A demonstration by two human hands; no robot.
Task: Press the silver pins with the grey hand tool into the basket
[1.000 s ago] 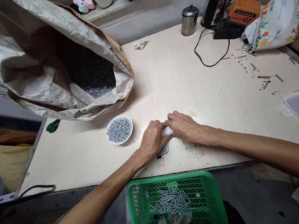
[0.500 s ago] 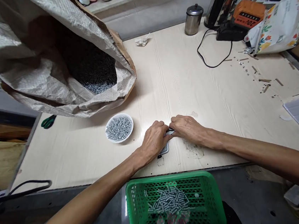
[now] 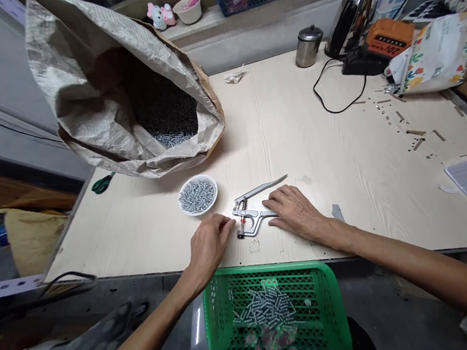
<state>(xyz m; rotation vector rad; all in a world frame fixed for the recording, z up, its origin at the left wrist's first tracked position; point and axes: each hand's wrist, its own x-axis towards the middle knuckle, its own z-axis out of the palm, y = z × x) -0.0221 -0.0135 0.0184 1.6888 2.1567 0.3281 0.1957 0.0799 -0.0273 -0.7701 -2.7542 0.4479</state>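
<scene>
Snap-fastener pliers (image 3: 254, 215) lie on the tabletop with their two silver handles spread apart and a spring between the jaws. My right hand (image 3: 292, 210) has the end of the lower handle between thumb and fingers. Just left of the pliers' head is my left hand (image 3: 208, 242), its thumb and index finger pinched together; whatever they may hold is too small to make out. A white bowl (image 3: 196, 214) full of small silver screw-like pieces stands right behind the left hand.
A green basket (image 3: 211, 328) at the table's front edge contains more silver pieces. At the left, a big open woven sack (image 3: 78, 103) holds many dark and silver pieces. Green-handled scissors (image 3: 102, 183), a metal canister (image 3: 308, 48) and a cable (image 3: 336, 112) lie around.
My hands, close together before over the pliers, have moved apart. The left has shifted left toward the bowl, and the pliers now show with handles spread. The view has shifted slightly.
</scene>
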